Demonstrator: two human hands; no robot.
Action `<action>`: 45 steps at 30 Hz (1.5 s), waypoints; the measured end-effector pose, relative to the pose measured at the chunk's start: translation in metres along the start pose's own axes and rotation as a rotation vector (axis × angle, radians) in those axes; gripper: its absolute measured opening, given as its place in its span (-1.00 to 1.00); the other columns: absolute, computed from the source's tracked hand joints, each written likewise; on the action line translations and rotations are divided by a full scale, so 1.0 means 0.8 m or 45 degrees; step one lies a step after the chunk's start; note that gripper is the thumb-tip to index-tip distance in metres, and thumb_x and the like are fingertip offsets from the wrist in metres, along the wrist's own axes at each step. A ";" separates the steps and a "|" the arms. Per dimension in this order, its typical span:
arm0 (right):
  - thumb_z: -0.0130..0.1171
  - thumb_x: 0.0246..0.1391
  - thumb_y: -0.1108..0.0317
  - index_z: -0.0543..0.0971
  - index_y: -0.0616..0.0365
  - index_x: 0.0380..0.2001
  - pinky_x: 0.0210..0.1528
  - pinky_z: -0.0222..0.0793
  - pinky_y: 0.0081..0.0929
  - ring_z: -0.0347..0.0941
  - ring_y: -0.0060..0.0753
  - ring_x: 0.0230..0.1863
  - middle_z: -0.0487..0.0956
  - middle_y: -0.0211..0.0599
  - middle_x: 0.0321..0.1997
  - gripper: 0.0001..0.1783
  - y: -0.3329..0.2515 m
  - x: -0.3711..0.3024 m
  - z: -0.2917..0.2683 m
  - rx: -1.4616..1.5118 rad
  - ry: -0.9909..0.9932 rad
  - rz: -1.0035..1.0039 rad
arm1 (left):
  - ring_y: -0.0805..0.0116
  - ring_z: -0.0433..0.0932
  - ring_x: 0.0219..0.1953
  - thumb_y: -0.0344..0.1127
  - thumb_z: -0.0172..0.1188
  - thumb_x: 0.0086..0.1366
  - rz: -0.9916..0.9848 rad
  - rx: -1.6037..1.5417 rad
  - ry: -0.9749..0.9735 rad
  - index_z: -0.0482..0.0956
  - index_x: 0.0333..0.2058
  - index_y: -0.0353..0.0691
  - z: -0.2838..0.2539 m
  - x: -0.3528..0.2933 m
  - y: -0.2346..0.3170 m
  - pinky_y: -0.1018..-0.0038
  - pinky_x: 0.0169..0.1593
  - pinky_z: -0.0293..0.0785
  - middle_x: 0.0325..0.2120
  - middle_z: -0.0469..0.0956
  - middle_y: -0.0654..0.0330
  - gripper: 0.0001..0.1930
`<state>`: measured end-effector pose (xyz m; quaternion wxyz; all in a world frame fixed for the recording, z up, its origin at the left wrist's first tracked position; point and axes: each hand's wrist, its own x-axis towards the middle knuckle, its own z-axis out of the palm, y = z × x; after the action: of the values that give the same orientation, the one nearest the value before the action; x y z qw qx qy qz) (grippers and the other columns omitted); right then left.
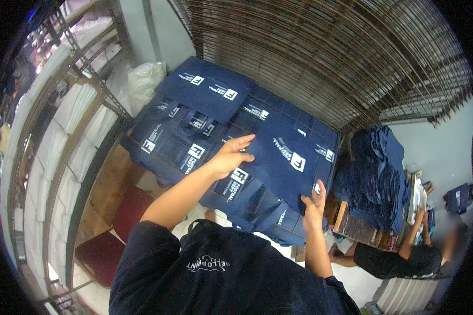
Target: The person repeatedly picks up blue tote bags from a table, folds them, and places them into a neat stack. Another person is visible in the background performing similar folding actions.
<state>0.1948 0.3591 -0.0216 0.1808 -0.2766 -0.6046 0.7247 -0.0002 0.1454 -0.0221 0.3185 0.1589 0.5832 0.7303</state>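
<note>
From where I stand, the left hand [229,159] comes first, its thumb and forefinger parted at the near-left side of a navy fabric panel [270,177]; whether the cloth is pinched there, I can't tell. The panel itself lies between the two hands, over a spread of printed navy pieces [155,128]. I'd judge it light and limp, apt to sag or crease if taken at one point, not slippery and hardly fragile. Two opposite edges look the best places to take hold, fingers kept clear of the white print [298,161]. That print slants from the far left toward the near right, its solid block at the right-hand end. The near edge runs the same slanting way, from one hand toward the other, and the long axis seems to follow it, though navy on navy blurs the outline. Farther right, the right hand [314,206] is at the near-right corner, thumb and fingers standing apart in a V; again, I can't tell how firmly it grips. Beyond it sits a tall pile of navy cloth [376,176].
</note>
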 end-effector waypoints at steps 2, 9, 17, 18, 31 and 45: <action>-0.07 -0.20 0.72 0.25 0.26 0.08 0.07 0.16 -0.53 0.28 -0.37 0.02 0.36 -0.13 0.03 -0.36 0.006 0.024 0.029 -0.168 -0.054 -0.044 | 0.17 0.03 0.24 -0.66 0.07 -0.02 -0.027 -0.062 0.021 0.16 0.15 -0.25 -0.037 0.004 -0.012 0.42 0.15 0.12 0.16 0.13 -0.06 -0.32; -0.13 -0.28 0.75 0.33 0.31 0.05 -0.05 0.22 -0.64 0.31 -0.45 0.00 0.37 -0.24 0.06 -0.35 0.033 0.104 0.096 -0.252 -0.077 -0.180 | 0.21 0.06 0.22 -0.67 0.06 -0.03 0.041 -0.085 0.135 0.20 0.15 -0.21 -0.112 0.049 -0.023 0.45 0.11 0.16 0.17 0.15 0.11 -0.32; -0.09 -0.20 0.72 0.31 0.22 0.09 -0.36 0.24 -0.69 0.31 -0.61 -0.37 0.44 -0.27 -0.13 -0.35 0.151 0.254 0.146 -0.213 0.037 -0.130 | 0.22 0.34 0.00 -0.49 0.17 0.05 0.125 0.187 0.509 0.05 0.21 -0.13 -0.171 0.118 -0.055 0.39 0.01 0.33 0.13 0.21 0.07 -0.26; -0.09 -0.20 0.71 0.31 0.20 0.09 -0.39 0.24 -0.69 0.31 -0.61 -0.40 0.44 -0.27 -0.13 -0.36 0.164 0.270 0.152 -0.239 0.061 -0.083 | 0.23 0.36 -0.02 -0.47 0.19 0.05 0.116 0.210 0.596 0.02 0.21 -0.12 -0.174 0.108 -0.060 0.38 0.00 0.34 0.12 0.21 0.06 -0.24; -0.07 -0.17 0.66 0.28 0.20 0.12 -0.61 0.10 -0.65 0.19 -0.69 -0.65 0.46 -0.35 -0.45 -0.35 0.208 0.342 0.160 -0.353 0.137 0.016 | 0.30 0.47 -0.19 -0.42 0.19 0.05 -0.246 0.495 1.203 0.30 0.05 -0.25 -0.265 -0.262 -0.191 0.43 -0.14 0.42 -0.19 0.47 0.04 -0.47; 0.02 -0.19 0.54 0.28 0.16 0.11 -0.27 0.33 -0.47 0.40 -0.39 -0.35 0.41 -0.09 -0.03 -0.35 0.204 0.338 0.165 -0.603 0.124 -0.073 | 0.30 0.45 -0.14 -0.37 0.23 0.06 -0.416 0.484 1.200 0.35 0.01 -0.22 -0.220 -0.288 -0.180 0.44 -0.04 0.35 -0.13 0.46 0.07 -0.50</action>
<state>-0.0864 0.3852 -0.2148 0.1604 -0.3285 -0.7560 0.5431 0.1058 -0.1194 -0.1746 0.0973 -0.2245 0.8021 0.5448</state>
